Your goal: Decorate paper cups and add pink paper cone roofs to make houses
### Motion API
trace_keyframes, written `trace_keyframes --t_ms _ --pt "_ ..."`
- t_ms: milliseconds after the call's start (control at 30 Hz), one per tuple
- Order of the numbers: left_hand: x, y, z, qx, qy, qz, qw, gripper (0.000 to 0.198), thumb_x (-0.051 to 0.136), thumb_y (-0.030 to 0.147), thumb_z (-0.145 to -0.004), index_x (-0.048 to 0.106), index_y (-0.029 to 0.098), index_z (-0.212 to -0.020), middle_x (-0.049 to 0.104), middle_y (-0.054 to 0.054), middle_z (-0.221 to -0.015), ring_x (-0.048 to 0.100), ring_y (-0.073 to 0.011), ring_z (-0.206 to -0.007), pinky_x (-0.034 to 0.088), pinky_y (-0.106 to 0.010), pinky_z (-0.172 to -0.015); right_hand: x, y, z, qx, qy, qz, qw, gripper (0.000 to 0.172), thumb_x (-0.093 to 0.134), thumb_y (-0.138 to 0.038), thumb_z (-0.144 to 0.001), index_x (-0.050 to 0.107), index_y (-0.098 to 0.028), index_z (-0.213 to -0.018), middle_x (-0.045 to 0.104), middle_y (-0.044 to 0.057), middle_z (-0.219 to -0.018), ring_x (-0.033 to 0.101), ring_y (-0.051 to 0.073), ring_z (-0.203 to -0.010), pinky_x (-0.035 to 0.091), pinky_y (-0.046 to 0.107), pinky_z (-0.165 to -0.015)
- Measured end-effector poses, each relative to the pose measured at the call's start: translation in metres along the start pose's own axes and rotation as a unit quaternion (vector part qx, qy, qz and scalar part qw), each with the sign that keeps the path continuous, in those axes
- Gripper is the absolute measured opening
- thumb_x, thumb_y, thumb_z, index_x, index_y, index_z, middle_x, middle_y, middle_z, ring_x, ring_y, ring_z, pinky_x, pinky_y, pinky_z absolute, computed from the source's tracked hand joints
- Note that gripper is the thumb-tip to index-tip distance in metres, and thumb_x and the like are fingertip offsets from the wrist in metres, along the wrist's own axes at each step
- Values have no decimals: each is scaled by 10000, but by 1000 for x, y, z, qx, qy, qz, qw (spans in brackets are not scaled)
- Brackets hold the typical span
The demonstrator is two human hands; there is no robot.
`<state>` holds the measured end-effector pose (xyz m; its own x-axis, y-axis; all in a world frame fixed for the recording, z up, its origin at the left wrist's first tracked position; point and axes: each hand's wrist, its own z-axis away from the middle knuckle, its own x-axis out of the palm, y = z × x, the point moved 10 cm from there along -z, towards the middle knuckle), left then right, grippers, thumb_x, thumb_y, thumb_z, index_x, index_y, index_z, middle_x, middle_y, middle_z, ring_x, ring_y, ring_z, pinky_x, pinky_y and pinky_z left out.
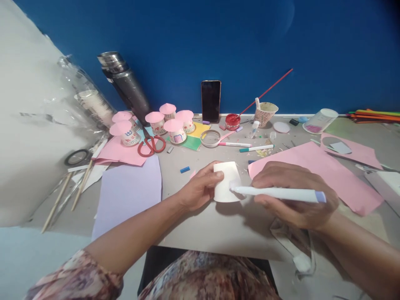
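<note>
My left hand (201,185) grips a small white paper cup (225,189) above the table, thumb across its near side. In my right hand (290,191) is a white felt-tip pen (278,194) with a pale violet end, held between thumb and fingers. The pen's tip meets the cup's side, where a faint violet mark shows. Behind my hands lie a pink-capped marker (235,144), a green-capped marker (256,148) and a tape ring (210,138). Several decorated cups with pink cone roofs (173,130) stand at the back left.
Red-handled scissors (151,146), violet paper (128,191) and a dark flask (126,87) are on the left. A phone (211,101) leans on the blue wall. A red pot (232,121) with a long stick stands beside a patterned cup (265,115). Pink paper (303,162) lies right.
</note>
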<state>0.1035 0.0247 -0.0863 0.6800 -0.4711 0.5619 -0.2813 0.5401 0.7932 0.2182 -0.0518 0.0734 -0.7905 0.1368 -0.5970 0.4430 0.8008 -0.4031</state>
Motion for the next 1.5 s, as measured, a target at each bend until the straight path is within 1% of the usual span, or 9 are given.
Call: trace_keyframes --t_ms 267,467,567,733,900,1033,1200,1300,1500 --pt "-2 -2 -1 -6 8 -1 1000 570 919 468 -713 686 168 -1137 696 -51 -953 644 -185 -796 519 -284 -682 5 -2 0 -5 -21 -21 1000 61 693 -152 -934 689 -208 -960 758 54 -702 667 181 -579 548 331 -556" --pt "-1 -1 0 -1 0 10 1000 508 908 429 -736 697 169 -1119 698 -48 -940 651 -183 -790 511 -279 -684 5 -1 1 5 -19 -24 1000 56 689 -160 -941 688 -214 -955 760 55 -713 666 178 -590 542 327 -558" --pt "-1 -1 0 -2 -2 0 1000 518 905 453 -734 696 165 -1111 691 -48 -929 640 -181 -777 496 -272 -659 6 -1 1 2 -23 -32 999 56 685 -151 -939 680 -207 -937 750 48 -688 655 174 -570 538 326 -553" --pt "-3 -2 -1 -7 9 -3 1000 559 918 467 -715 691 177 -1135 688 -42 -938 641 -178 -782 500 -271 -667 3 0 1 4 -10 1 1000 87 703 -152 -938 699 -222 -989 788 66 -765 690 181 -615 563 321 -578" --pt "1 -1 -1 -6 1 -10 1000 545 919 478 -708 687 172 -1095 678 -34 -903 624 -168 -755 491 -267 -656 7 1 0 16 -28 -20 999 46 680 -169 -954 676 -213 -940 754 51 -702 641 165 -578 525 313 -559" --pt "1 0 -1 -4 -2 -14 1000 528 902 479 -728 680 174 -1097 671 -32 -894 616 -164 -742 477 -265 -643 7 0 0 15 -23 -27 999 52 684 -162 -949 672 -211 -942 753 51 -715 641 168 -593 515 315 -573" --pt "2 0 0 -5 -8 -19 1000 510 884 480 -750 672 175 -1099 673 -34 -894 620 -171 -749 476 -269 -648 11 4 2 38 -40 -48 997 63 669 -168 -941 665 -216 -902 733 29 -687 606 157 -559 491 306 -552" --pt "1 1 1 -1 -2 -16 1000 509 889 472 -742 680 172 -1096 675 -38 -900 621 -174 -760 476 -271 -662 7 5 2 42 -24 -49 998 58 666 -168 -936 672 -217 -905 737 26 -695 623 158 -563 509 303 -556" --pt "0 1 1 -3 -3 -4 1000 526 897 459 -737 693 177 -1133 707 -67 -995 660 -205 -845 498 -295 -731 -3 -6 2 -23 27 18 999 175 692 -102 -896 693 -212 -1033 778 48 -754 683 187 -598 561 324 -567"
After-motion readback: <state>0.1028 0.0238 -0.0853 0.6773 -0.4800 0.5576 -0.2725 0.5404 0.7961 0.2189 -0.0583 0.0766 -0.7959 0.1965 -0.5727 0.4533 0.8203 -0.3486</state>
